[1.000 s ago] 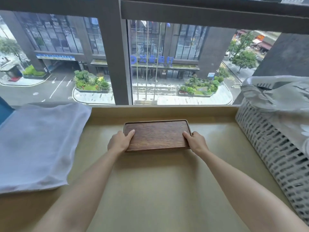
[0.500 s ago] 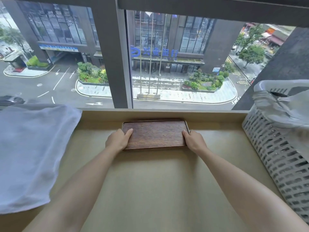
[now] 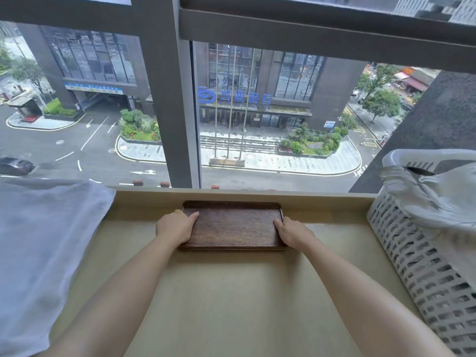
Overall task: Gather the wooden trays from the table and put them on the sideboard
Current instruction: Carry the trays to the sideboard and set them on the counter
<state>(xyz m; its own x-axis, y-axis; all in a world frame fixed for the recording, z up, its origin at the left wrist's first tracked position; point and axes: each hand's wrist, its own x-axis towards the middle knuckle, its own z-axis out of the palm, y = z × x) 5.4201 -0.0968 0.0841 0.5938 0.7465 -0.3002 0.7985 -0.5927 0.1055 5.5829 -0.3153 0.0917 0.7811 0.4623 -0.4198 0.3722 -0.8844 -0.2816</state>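
Little has shifted over the past second: both hands remain clamped on the short ends of the dark brown rectangular wooden tray (image 3: pixel 233 225), which has stayed at the far edge of the pale beige sideboard top (image 3: pixel 231 300), close against the raised lip below the window, while the camera view has tipped slightly so that more of the street shows through the glass. The left hand (image 3: pixel 175 226) grips the tray's left end, thumb lying on the upper surface and the other fingers curled around and under the rim, out of sight. The right hand (image 3: pixel 292 231) grips the right end in the same manner, thumb on top near the far right corner, fingers wrapped below the edge. Whether the tray rests fully on the surface or sits a touch above it cannot be told, though a thin shadow line runs along its near edge. Both bare forearms stretch from the near corners of the view toward the tray. A folded white cloth (image 3: pixel 43 248) covers the left side of the surface, well apart from the tray. A white perforated plastic laundry basket (image 3: pixel 422 269) stands at the right, with pale grey fabric (image 3: pixel 438 199) draped over its rim. Beyond the grey-framed window (image 3: pixel 164 99), a grey office building carries a blue sign (image 3: pixel 234 97) above a wet forecourt.
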